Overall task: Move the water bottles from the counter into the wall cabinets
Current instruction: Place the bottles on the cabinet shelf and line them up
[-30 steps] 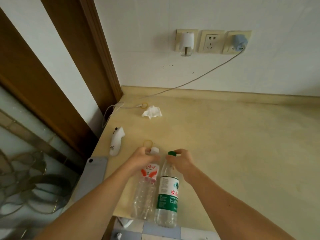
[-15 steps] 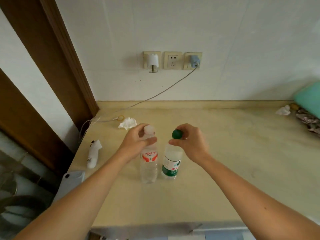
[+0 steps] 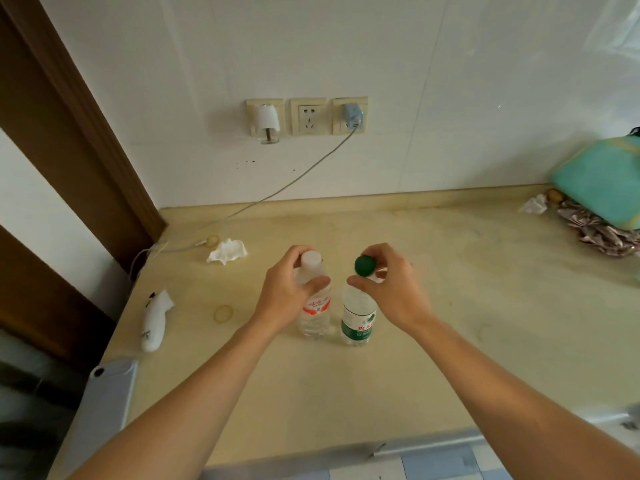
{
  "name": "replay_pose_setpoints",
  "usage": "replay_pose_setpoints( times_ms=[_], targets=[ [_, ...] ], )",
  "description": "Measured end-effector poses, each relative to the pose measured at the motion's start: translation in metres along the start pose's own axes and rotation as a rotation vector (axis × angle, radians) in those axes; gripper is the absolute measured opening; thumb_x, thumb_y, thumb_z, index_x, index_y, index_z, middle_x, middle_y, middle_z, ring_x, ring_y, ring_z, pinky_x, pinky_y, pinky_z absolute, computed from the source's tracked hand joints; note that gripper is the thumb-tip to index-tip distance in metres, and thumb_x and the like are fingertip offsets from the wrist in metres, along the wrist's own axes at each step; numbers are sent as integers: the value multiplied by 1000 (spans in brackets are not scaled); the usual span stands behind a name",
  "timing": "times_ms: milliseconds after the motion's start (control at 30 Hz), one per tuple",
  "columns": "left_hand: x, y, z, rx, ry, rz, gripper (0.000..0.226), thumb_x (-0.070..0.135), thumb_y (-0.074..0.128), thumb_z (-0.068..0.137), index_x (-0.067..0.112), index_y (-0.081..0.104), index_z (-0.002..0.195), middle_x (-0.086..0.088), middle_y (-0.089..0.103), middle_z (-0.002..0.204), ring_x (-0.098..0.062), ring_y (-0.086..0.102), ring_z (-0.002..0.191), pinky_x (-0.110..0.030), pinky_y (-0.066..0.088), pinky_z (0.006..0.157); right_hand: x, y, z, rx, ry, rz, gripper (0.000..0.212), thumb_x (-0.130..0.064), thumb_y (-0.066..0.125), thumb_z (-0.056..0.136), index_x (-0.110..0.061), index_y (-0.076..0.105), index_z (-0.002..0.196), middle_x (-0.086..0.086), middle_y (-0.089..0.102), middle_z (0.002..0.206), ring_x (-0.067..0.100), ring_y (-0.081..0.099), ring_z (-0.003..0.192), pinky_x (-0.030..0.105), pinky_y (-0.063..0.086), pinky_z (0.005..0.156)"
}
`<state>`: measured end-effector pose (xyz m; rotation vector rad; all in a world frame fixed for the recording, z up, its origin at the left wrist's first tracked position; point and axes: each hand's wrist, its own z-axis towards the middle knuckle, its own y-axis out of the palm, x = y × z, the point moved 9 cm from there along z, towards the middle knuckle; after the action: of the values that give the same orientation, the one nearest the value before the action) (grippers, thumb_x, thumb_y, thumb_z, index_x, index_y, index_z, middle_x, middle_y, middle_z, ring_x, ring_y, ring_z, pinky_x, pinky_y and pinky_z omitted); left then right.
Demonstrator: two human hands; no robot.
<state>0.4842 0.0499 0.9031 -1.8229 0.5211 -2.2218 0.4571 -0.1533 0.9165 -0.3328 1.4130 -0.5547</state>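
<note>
On the counter [image 3: 450,306] 2 bottles stand upright; left hand [image 3: 287,296] grips the red-label bottle [image 3: 317,313]; right hand [image 3: 391,292] pinches the green-label bottle [image 3: 358,322] by its neck.

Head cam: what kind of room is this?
Probably a home kitchen. A beige counter runs along a white tiled wall with a row of wall sockets, and each hand grips a water bottle: left hand, right hand.
</note>
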Motion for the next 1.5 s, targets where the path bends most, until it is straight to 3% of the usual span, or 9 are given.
replay_pose_setpoints(
  times_ms=[133, 300, 467, 600, 733, 1000, 1100, 1300, 1500],
  targets=[
    [-14, 1, 0, -52, -51, 1, 49, 34, 87, 76, 32, 59, 116, 18, 67, 112, 2, 59, 109, -34, 52, 95, 9, 6, -5, -29, 19, 38, 42, -40, 85, 76, -35, 59, 109, -16, 60, 114, 6, 57, 108, 18, 44, 88],
    [-40, 5, -10, -79, -123, -88, 75, 41, 94, 62, 37, 55, 126, 24, 65, 119, 6, 58, 116, -26, 48, 99, 40, 19, -15, -108, 126, 102, 71, -52, 89, 63, -34, 56, 123, -14, 61, 123, 10, 60, 112, 30, 50, 95],
    [-62, 19, -25, -93, -195, -98, 92, 58, 93, 50, 42, 48, 129, 23, 66, 118, 1, 62, 114, -23, 51, 94, 87, 47, -30, -269, 247, 147, 91, -40, 96, 57, -32, 48, 134, -13, 61, 125, 7, 59, 115, 28, 50, 97],
    [-74, 26, -31, -65, -234, -96, 89, 51, 92, 52, 35, 48, 128, 16, 69, 117, -2, 65, 110, -29, 53, 96, 108, 62, -34, -306, 253, 136, 77, -29, 93, 64, -31, 54, 131, -17, 68, 116, 4, 62, 110, 17, 49, 83],
    [-74, 30, -30, -19, -262, -92, 71, 45, 89, 57, 42, 51, 117, 23, 70, 107, 4, 67, 99, -21, 53, 85, 104, 63, -29, -274, 226, 174, 74, -30, 91, 63, -42, 52, 125, -24, 68, 107, -4, 62, 102, 11, 50, 73],
    [-55, 27, -20, 56, -242, -117, 56, 20, 93, 68, 30, 57, 109, 14, 73, 98, -3, 69, 93, -22, 54, 77, 87, 47, -22, -115, 234, 264, 65, -15, 91, 64, -44, 55, 109, -30, 67, 98, -10, 63, 90, 4, 46, 66],
    [-15, 21, -1, 52, -143, -153, 56, 22, 94, 66, 29, 58, 108, 13, 74, 101, -5, 70, 95, -14, 52, 73, 57, 10, -8, -23, 184, 316, 65, -19, 90, 60, -44, 56, 110, -26, 70, 98, -9, 65, 89, 4, 48, 65],
    [147, -8, 57, 47, 161, -215, 64, 35, 94, 65, 32, 59, 119, 19, 73, 105, -1, 69, 97, -18, 55, 77, -62, -110, 27, 202, -34, 363, 66, -13, 93, 61, -32, 59, 114, -21, 73, 96, -5, 67, 88, 7, 49, 66],
    [324, -37, 88, 61, 393, -274, 72, 58, 87, 57, 38, 57, 120, 19, 70, 109, -1, 66, 98, -24, 51, 78, -190, -251, 33, 368, -276, 300, 58, -20, 91, 67, -44, 58, 109, -28, 72, 98, -8, 67, 87, 13, 52, 63]
  ],
)
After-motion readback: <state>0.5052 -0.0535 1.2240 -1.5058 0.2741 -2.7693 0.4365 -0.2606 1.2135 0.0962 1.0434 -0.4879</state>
